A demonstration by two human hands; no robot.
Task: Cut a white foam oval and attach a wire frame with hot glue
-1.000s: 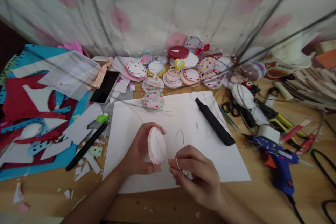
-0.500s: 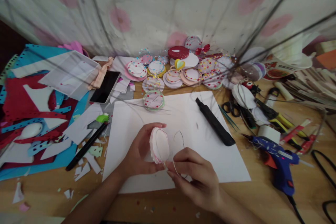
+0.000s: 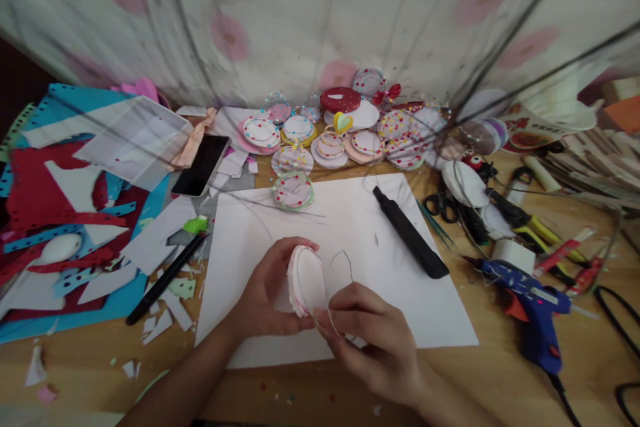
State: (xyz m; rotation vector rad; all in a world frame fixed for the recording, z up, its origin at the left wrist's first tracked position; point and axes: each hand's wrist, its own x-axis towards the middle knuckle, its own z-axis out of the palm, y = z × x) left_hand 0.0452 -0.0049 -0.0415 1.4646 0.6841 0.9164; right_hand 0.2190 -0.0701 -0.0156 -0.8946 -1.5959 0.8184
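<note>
Backdrop (image 3: 280, 0), pale with pink blooms, rises behind your wooden table (image 3: 500, 377). On the table a white sheet (image 3: 345, 220) lies before you, its near edge below your hands. Left of the sheet's left edge you have a heap of coloured scraps (image 3: 45, 190), largely red, blue and white; beyond its far edge sits a cluster of beaded discs (image 3: 330, 147). Near the sheet's near right corner lies a blue glue gun (image 3: 537, 327). A black tool (image 3: 413, 235) slants from close to the far edge down to the right edge. Your left hand (image 3: 270, 293) makes a wide curve, thumb low and fingertips high; your right hand (image 3: 375, 340) has its fingertips pinched narrow. Your left thumb and fingers hold a white disc (image 3: 311, 283) by its pinkish rim, tilted, above the sheet. Your right fingertips grip a thin wire (image 3: 351, 269), just beside the disc's lower rim.
</note>
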